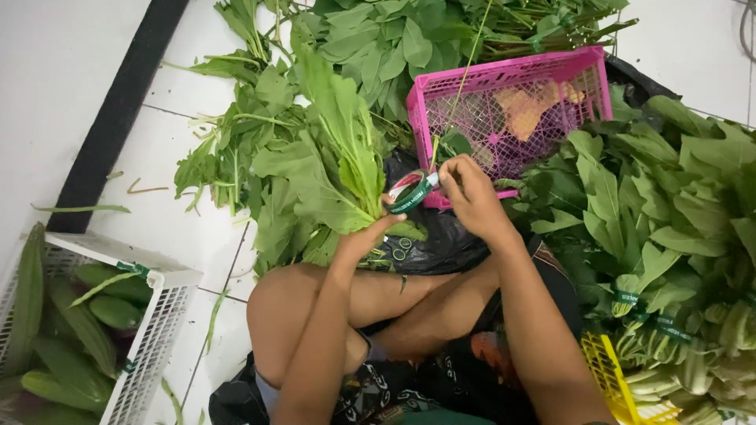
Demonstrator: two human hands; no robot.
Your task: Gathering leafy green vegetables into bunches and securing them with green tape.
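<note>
We are seeing white crate [161, 315] with long green gourds [83, 323] sitting at floor's [71, 71] lower left edge. Our left hand [364, 236] is gripping bunch of leafy greens [335, 157] by stems, fingers wrapped tight. Our right hand [472, 197] is pinching roll of green tape [411, 191] just beside stems. Pink basket [512, 102] is lying behind, bundled greens [669, 236] piling at right edge.

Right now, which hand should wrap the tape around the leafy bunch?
Probably the right hand: it already holds the green tape roll beside the stems, while the left hand is busy gripping the leafy bunch.
</note>
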